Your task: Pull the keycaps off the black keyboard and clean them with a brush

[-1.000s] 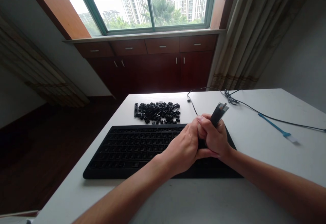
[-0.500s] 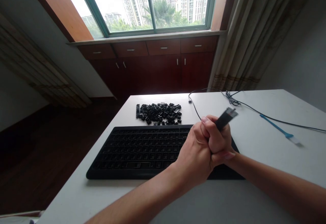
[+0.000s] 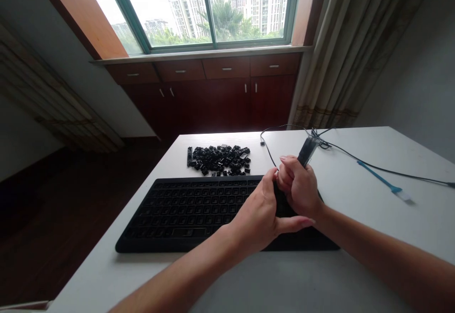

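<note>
My right hand [image 3: 297,185] grips a slim black tool [image 3: 307,151] in its fist, with the tool's end sticking up past the fingers. My left hand [image 3: 258,216] presses against the right hand's fingers, its thumb stretched out below them. Both hands sit over the right part of a black keyboard [image 3: 188,213]. Whether the left hand also grips the tool's lower end is hidden. Left of the hands, behind the keyboard, lies a heap of black keycaps [image 3: 216,160].
A black cable [image 3: 377,173] loops across the back of the white table [image 3: 359,227]. A blue strip with a white tip [image 3: 378,178] lies to the right. The table's left edge drops to a dark floor, and wooden cabinets [image 3: 209,99] stand beyond.
The black tool has swung from leaning right to nearly upright. My hands have loosened from a tight clasp and shifted slightly left.
</note>
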`<act>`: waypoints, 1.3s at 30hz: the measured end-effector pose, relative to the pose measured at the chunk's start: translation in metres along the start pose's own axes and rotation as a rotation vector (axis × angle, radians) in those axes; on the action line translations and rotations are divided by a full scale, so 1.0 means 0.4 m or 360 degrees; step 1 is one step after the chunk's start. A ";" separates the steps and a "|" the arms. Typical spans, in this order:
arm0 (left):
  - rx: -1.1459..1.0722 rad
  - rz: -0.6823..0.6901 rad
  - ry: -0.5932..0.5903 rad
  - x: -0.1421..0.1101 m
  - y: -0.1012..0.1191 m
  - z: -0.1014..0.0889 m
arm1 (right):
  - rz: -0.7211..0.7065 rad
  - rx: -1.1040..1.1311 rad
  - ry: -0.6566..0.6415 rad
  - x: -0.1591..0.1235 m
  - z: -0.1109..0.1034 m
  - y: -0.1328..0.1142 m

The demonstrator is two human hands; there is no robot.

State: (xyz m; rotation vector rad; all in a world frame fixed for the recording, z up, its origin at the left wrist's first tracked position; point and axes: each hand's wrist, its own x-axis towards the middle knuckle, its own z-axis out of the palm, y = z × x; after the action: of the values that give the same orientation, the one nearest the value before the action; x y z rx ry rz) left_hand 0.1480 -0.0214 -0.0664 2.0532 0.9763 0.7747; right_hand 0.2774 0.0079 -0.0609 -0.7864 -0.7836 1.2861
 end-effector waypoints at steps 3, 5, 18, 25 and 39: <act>0.0032 0.0019 0.0033 0.002 -0.001 0.011 | 0.0068 -0.0078 -0.0051 -0.004 0.004 0.000; 0.0035 0.0001 0.0052 0.004 0.001 0.017 | 0.0084 -0.0136 -0.0105 -0.011 0.010 -0.001; 0.0034 0.0082 0.0140 0.007 0.007 0.031 | -0.0185 -0.0225 -0.0193 -0.035 0.019 -0.002; 0.0277 0.0153 -0.0075 0.011 -0.012 -0.057 | -0.0198 0.0070 0.0124 0.012 0.001 -0.019; 0.0788 0.0404 -0.0049 0.032 -0.060 -0.144 | -0.0175 -0.0040 0.0081 0.012 -0.008 -0.022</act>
State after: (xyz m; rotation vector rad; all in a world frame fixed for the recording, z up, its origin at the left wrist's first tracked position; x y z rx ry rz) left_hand 0.1020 0.0200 -0.0510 2.6483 0.9711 0.6708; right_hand 0.2850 0.0115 -0.0546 -0.7827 -0.7925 1.1561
